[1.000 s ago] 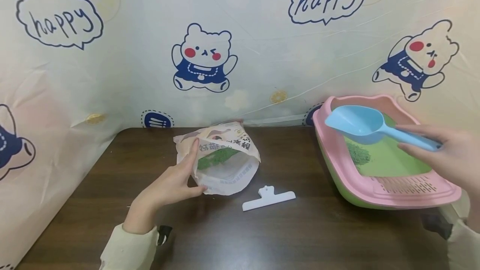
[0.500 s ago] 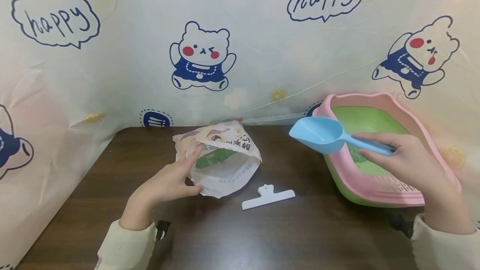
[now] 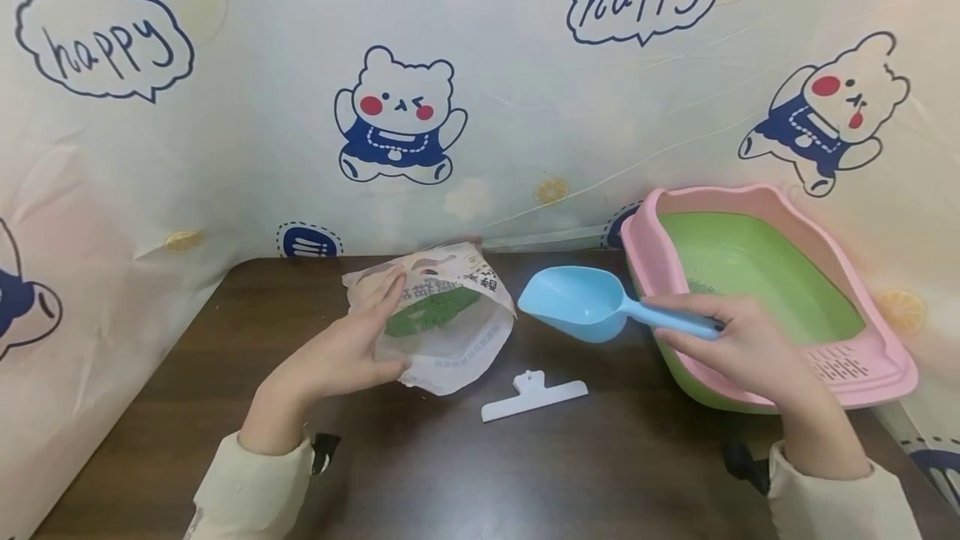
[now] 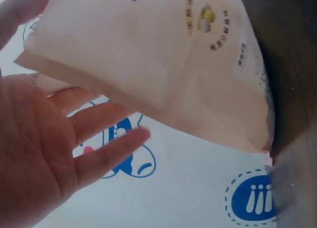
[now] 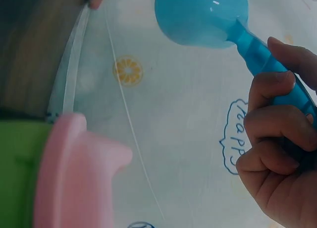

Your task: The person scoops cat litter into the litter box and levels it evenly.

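Observation:
My left hand [image 3: 330, 365] touches the side of a pale printed bag [image 3: 457, 357], its fingers largely straight, as the left wrist view [image 4: 89, 143] also shows. Green granules [image 3: 431, 312] lie inside the bag, whose mouth gapes toward me. A light blue scoop [image 3: 581, 302] is held by its handle in my right hand [image 3: 738, 348], fingers curled round it. No granules show in its bowl. The scoop hovers between the bag and a pink-rimmed green litter box [image 3: 877, 357]. A small heap of granules in the box is mostly hidden behind the right hand.
A white clip [image 3: 534, 396] lies on the dark wooden table [image 3: 480, 482], in front of the bag. A printed cloth [image 3: 510, 90] with bears hangs behind the table. The litter box takes up the table's right side.
My right hand has carried the scoop leftward and down, from over the litter box to near the bag. The left hand stays at the bag with little movement.

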`<state>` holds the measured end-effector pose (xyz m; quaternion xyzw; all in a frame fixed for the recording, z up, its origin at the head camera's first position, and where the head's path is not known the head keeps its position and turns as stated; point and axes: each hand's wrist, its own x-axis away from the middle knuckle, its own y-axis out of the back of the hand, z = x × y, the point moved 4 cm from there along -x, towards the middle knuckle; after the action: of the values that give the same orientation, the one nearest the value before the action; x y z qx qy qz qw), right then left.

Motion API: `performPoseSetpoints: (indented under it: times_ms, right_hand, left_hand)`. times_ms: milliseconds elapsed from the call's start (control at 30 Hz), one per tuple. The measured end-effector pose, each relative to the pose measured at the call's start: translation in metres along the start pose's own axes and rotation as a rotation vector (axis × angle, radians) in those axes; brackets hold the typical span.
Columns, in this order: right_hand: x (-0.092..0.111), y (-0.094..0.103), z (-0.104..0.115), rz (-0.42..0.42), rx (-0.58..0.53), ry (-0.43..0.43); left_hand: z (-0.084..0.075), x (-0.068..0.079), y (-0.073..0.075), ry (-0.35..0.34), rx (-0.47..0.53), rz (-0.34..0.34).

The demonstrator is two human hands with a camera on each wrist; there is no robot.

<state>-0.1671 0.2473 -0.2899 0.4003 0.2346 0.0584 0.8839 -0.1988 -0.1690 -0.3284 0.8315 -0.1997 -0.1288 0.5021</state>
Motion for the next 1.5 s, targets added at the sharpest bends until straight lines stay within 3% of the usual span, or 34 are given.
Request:
performPoseSetpoints:
  times_ms: [200,367,833,1033,1367,1500]
  right_hand:
    - [0.0,-0.02,0.009,0.07,-0.086,-0.031]
    - [-0.005,-0.043,0.017,0.143,-0.17,-0.008]
    - [-0.027,-0.098,0.039,0.214,-0.161,-0.002]
    - [-0.031,-0.115,0.045,0.241,-0.171,-0.043]
    - [-0.035,-0.128,0.054,0.192,-0.069,-0.065]
    - [-0.036,-0.134,0.061,0.127,0.032,-0.016]
  left_hand:
    - [0.001,0.0,-0.001,-0.033,0.019,-0.042]
    - [0.002,0.001,-0.003,-0.052,0.009,-0.06]
    - [0.003,0.002,-0.005,-0.066,0.016,-0.054]
    - [0.004,0.0,-0.005,-0.075,0.043,-0.045]
    - [0.002,-0.001,-0.004,-0.072,0.056,-0.04]
    - [0.001,-0.001,-0.005,-0.072,0.061,-0.036]
